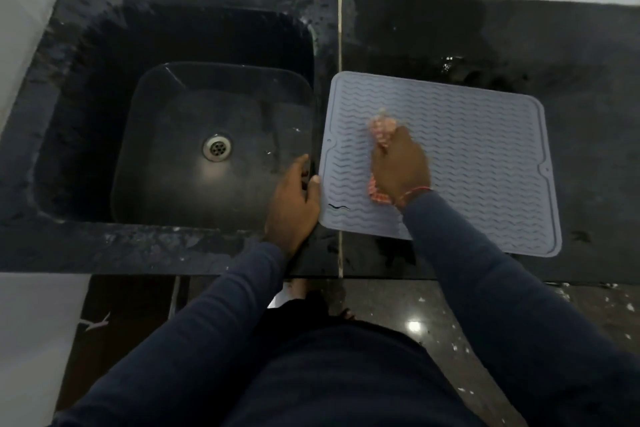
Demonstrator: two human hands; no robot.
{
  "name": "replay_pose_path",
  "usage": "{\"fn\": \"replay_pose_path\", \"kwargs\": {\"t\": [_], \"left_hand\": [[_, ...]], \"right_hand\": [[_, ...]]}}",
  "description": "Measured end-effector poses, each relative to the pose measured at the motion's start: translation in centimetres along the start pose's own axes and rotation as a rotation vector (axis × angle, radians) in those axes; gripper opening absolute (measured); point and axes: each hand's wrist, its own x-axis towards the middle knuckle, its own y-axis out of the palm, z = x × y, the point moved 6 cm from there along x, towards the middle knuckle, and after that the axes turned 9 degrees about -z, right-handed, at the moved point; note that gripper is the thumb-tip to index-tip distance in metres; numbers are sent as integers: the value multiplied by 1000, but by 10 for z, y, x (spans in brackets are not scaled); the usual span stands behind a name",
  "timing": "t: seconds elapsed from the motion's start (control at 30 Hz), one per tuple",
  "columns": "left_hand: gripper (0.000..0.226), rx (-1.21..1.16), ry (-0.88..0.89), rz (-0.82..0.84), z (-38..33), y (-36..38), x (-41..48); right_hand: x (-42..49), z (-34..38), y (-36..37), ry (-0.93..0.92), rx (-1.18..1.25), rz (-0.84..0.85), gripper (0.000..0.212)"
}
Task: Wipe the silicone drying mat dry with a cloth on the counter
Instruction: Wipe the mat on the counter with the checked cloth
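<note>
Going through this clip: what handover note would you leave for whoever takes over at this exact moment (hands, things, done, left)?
Right hand: grips the bunched red-checked cloth and presses it on the left-centre of the mat.
Left hand: open, resting at the sink edge, thumb against the mat's left edge.
Grey silicone drying mat: lies flat on the black counter, right of the sink.
Done: wiping is under way; how much is dry cannot be told.
Left: wipe the rest of the mat, including the right half and the rim.
</note>
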Motion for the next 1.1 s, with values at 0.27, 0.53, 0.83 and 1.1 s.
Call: {"fn": "replay_pose_path", "kwargs": {"t": [0.27,0.53,0.83,1.1], "left_hand": [[50,-121,-73,0,11,11,15],[65,47,-190,-22,-27,46,68],[49,7,-211,-46,-21,56,74],[55,-14,-187,-21,-22,56,75]], "right_hand": [[-7,61,27,-180,203,304,34],[79,-39,-27,177,-107,-43,44],[67,64,32,-220,159,250,34],[119,-27,-24,35,-79,-101,46]]}}
